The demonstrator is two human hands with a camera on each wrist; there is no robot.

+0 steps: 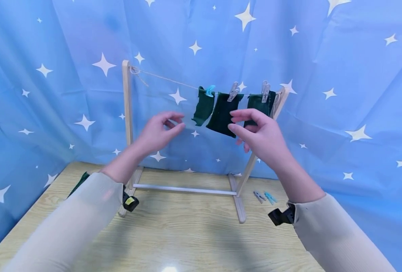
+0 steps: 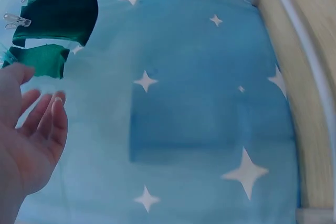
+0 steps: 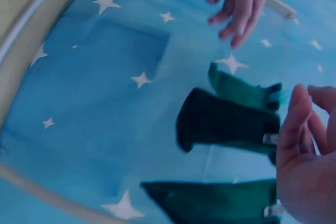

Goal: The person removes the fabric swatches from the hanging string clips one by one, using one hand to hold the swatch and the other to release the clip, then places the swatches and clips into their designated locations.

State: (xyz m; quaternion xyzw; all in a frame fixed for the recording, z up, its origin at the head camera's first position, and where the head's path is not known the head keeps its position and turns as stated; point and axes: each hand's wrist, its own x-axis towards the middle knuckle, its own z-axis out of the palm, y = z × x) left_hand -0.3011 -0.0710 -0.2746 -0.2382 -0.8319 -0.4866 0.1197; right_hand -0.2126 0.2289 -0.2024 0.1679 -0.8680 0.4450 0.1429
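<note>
Three dark green cloths hang from a string [image 1: 167, 78] on a wooden rack [image 1: 127, 102]. A blue clothespin [image 1: 210, 91] clips the small left cloth [image 1: 203, 108]; a grey clothespin [image 1: 233, 92] clips the middle cloth [image 1: 221, 115], another grey clothespin [image 1: 265, 92] the right cloth [image 1: 257, 102]. My left hand [image 1: 160, 130], fingers loosely bent and holding nothing, hovers left of the small cloth. In front of the middle and right cloths is my right hand [image 1: 262, 138], also holding nothing, a gap between its thumb and index finger. It hides part of the right cloth.
On the wooden table [image 1: 187, 230], right of the rack's foot, lie a grey clothespin [image 1: 259, 197] and a blue clothespin [image 1: 270, 197]. Another dark green cloth [image 1: 79, 184] lies at the left, partly behind my left sleeve. A blue star-patterned curtain [image 1: 323, 124] hangs behind the rack.
</note>
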